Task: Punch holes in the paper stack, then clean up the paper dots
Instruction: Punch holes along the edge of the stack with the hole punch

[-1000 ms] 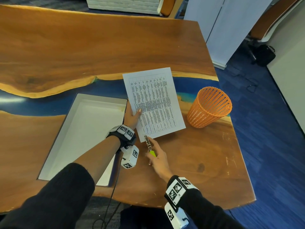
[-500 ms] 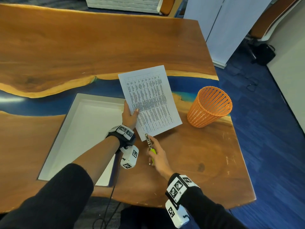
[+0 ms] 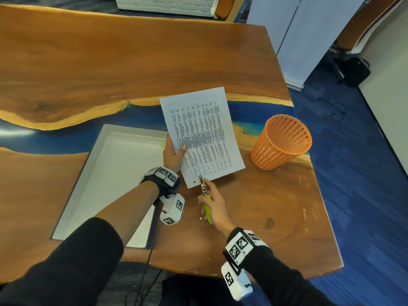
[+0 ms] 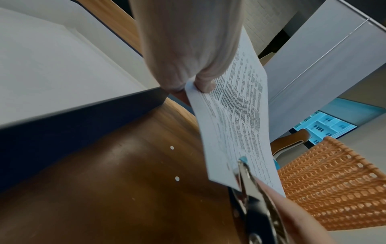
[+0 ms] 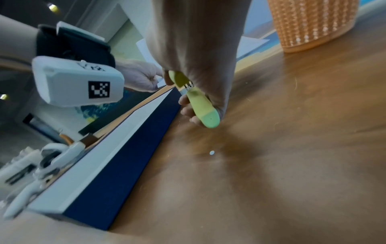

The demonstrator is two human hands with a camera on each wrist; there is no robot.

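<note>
The paper stack (image 3: 202, 133) is held up off the bench (image 3: 276, 206), tilted, with its near short edge toward the person; one punched hole (image 3: 194, 181) already shows near that edge's left corner. The left hand (image 3: 173, 152) pinches the stack's left margin, thumb on top and fingers underneath, seemingly to keep the sheets together and steady. The right hand (image 3: 215, 205) has its fingers wrapped around the green handles of a hole punch (image 3: 204, 191), whose metal nose sits over the near edge just beside the hole, apparently lined up for a second one. Two white paper dots (image 4: 172, 148) lie on the bench below, beside the dark wall of a white tray (image 3: 106, 173). An orange mesh basket (image 3: 281, 142) stands to the right, probably where the dots will go.
</note>
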